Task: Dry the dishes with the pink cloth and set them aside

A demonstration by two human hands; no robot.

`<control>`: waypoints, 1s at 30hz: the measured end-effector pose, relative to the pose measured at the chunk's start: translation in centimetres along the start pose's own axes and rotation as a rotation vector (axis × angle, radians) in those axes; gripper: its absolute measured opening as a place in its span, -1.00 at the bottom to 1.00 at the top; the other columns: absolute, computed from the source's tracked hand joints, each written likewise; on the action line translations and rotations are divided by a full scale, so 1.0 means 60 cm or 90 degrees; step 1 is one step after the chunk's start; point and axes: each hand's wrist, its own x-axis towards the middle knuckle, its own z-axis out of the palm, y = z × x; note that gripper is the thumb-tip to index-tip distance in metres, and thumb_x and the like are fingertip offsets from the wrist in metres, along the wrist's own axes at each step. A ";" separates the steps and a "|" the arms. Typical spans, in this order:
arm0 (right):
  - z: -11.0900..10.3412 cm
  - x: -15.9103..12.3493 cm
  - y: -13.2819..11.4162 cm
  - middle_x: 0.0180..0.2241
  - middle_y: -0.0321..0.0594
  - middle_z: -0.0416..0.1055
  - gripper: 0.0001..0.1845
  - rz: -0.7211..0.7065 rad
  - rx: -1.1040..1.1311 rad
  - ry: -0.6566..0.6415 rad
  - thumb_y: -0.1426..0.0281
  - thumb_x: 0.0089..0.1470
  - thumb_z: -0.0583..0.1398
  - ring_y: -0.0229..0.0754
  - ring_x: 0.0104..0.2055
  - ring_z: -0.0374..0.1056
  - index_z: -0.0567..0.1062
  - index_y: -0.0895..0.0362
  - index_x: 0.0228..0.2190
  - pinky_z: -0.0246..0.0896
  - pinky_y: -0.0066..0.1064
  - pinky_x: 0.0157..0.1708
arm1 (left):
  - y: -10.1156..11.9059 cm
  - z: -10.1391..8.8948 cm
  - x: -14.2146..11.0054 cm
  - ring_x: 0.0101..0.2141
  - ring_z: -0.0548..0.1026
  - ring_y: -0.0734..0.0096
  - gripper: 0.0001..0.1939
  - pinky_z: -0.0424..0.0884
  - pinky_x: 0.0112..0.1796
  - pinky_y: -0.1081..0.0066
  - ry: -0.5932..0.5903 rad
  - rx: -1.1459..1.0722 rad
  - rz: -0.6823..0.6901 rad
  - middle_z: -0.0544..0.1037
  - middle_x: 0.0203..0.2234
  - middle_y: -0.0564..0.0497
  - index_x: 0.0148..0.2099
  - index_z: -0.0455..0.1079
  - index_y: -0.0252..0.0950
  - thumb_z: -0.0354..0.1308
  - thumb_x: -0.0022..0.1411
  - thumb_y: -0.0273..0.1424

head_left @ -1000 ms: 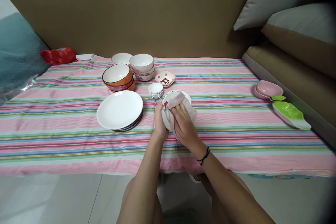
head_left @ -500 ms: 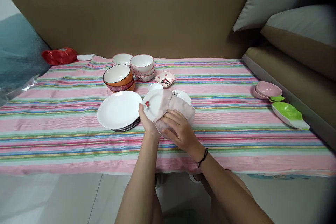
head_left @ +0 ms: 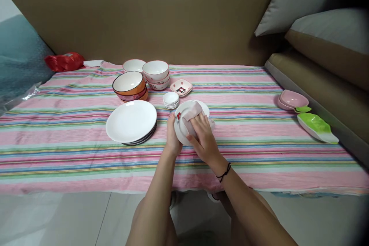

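A white plate with a red flower is tilted up in front of me, and my left hand grips it by its left edge. My right hand presses a pale pink cloth against the plate's face, fingers bent over the fabric. Behind it, another white plate lies on the striped cloth, partly hidden. Just beyond my left hand stands a stack of small white dishes. To the left is a stack of large white plates.
Orange-rimmed bowls and white patterned bowls stand stacked behind. A square pink-spotted dish sits nearby. Far right are pink bowls and a green leaf-shaped dish. A red bundle lies back left.
The flowered plate has moved right and turned, uncovering the stack of small white dishes. My right hand and the cloth have shifted slightly up and right across it.
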 end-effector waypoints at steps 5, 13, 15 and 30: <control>0.001 0.001 -0.006 0.21 -0.07 0.14 -0.39 -0.062 0.077 -0.013 0.07 0.21 -0.02 -0.01 0.30 -0.03 0.21 0.17 0.16 -0.33 -0.01 0.31 | -0.015 0.005 0.002 -0.32 0.50 0.40 -0.69 0.37 -0.15 0.43 0.030 -0.055 -0.017 0.55 -0.40 0.04 -0.29 0.44 -0.30 -0.02 0.24 -0.20; -0.006 0.004 -0.013 -0.12 -0.13 0.47 -0.65 -0.144 0.207 -0.002 0.19 0.19 0.06 -0.07 0.06 0.29 0.47 0.14 -0.14 0.09 -0.13 0.15 | 0.004 -0.004 0.011 -0.42 0.50 0.41 -0.61 0.40 -0.23 0.44 0.115 -0.128 -0.026 0.51 -0.52 0.04 -0.31 0.45 -0.36 0.02 0.19 -0.12; -0.010 0.003 -0.013 -0.22 -0.20 0.50 -0.73 -0.140 0.194 0.014 0.23 0.18 0.08 -0.11 -0.01 0.32 0.49 0.11 -0.24 0.09 -0.14 0.13 | 0.008 -0.006 0.013 -0.37 0.53 0.36 -0.59 0.41 -0.21 0.41 0.146 -0.151 -0.006 0.55 -0.46 0.01 -0.25 0.47 -0.36 -0.01 0.20 -0.13; -0.030 0.005 0.018 -0.08 -0.18 0.46 -0.66 -0.051 -0.109 0.120 0.29 0.23 -0.02 0.05 0.21 0.10 0.44 0.10 -0.08 -0.10 -0.01 0.19 | 0.011 0.002 0.003 -0.16 0.53 0.15 -0.47 0.40 -0.10 0.28 0.054 -0.090 -0.026 0.60 -0.28 -0.11 -0.10 0.47 -0.37 -0.10 0.22 -0.07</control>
